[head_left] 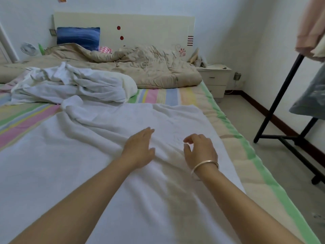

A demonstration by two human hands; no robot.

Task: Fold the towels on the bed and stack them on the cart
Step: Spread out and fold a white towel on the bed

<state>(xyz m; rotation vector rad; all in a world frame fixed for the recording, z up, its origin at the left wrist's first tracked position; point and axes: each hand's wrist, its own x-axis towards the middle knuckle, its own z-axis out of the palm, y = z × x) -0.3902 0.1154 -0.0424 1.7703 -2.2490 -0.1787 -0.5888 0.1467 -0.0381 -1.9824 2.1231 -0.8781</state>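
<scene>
On the white towel spread over the bed, my left hand lies flat with straight fingers, while my right hand hovers loosely curled, holding nothing.

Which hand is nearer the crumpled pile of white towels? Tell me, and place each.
Left. The left hand is on the spread towel, with the crumpled towel pile ahead to its left. The right hand is beside it, farther right from the pile.

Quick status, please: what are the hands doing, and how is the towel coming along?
Left hand flat on the spread white towel; right hand loosely curled, holding nothing. Towel not yet folded, far corner rumpled. Heap of white towels behind.
</scene>
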